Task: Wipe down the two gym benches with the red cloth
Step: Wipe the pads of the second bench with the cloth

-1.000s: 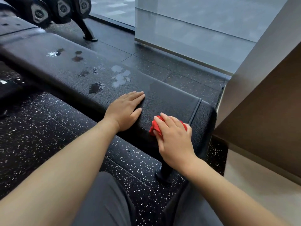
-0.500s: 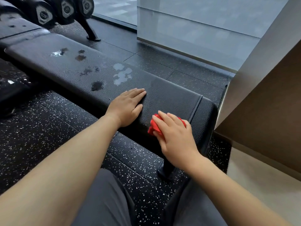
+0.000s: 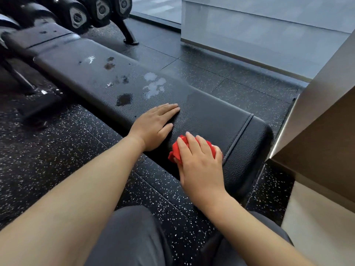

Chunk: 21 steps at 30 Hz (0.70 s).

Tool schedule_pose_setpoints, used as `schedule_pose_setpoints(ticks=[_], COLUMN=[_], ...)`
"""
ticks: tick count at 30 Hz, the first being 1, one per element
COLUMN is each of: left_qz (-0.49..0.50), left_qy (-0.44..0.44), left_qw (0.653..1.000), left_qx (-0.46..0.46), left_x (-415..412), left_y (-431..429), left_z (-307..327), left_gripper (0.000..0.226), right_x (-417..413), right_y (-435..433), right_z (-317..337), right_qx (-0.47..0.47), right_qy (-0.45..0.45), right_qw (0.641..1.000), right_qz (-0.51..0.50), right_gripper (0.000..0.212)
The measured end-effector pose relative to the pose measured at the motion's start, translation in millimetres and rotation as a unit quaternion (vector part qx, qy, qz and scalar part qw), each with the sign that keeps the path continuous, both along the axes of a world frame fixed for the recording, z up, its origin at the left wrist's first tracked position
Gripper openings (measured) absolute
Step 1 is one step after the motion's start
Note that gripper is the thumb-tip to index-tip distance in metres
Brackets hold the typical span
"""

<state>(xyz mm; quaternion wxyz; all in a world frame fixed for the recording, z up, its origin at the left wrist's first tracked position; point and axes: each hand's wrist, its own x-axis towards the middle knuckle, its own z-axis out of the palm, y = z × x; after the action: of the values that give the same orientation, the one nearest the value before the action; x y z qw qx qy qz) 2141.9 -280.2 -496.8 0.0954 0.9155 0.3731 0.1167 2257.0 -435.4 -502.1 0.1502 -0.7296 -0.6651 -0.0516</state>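
Note:
A long black padded gym bench point(image 3: 209, 110) runs from the upper left to the right middle. Wet patches and dark spots point(image 3: 153, 86) lie along its top. My left hand point(image 3: 155, 125) rests flat on the pad with straight fingers. Just to its right, my right hand point(image 3: 199, 162) presses a bunched red cloth point(image 3: 175, 153) onto the pad near the stitched seam point(image 3: 240, 135). Most of the cloth is hidden under the hand. A second bench is not clearly in view.
A dumbbell rack point(image 3: 99, 10) stands at the back left, its foot point(image 3: 130, 38) on the speckled rubber floor point(image 3: 57, 146). A glass wall point(image 3: 259, 29) lines the back. A tan wall corner point(image 3: 311, 120) rises close to the bench's right end.
The view has shifted slightly. My right hand with the cloth has slid a little up and left across the pad. The left hand stays flat in place.

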Motion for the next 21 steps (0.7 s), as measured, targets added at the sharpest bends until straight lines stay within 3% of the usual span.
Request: schedule_pose_setpoints(ticks=[5, 17, 21], left_qz=[0.006, -0.014, -0.065], left_qy=[-0.003, -0.026, 0.015], left_qw=[1.000, 0.999, 0.997], left_qx=[-0.009, -0.013, -0.034], left_x=[0, 1, -10], left_y=[0, 5, 25], left_z=[2, 3, 7], left_gripper=[0.064, 0.068, 0.054], right_x=[33, 38, 21], right_y=[-23, 62, 34], right_z=[4, 15, 11], right_qx=[-0.015, -0.072, -0.035], right_qy=[0.027, 0.050, 0.043], right_qw=[1.000, 0.996, 0.996], right_qz=[-0.001, -0.013, -0.067], right_gripper=[0.051, 0.044, 0.042])
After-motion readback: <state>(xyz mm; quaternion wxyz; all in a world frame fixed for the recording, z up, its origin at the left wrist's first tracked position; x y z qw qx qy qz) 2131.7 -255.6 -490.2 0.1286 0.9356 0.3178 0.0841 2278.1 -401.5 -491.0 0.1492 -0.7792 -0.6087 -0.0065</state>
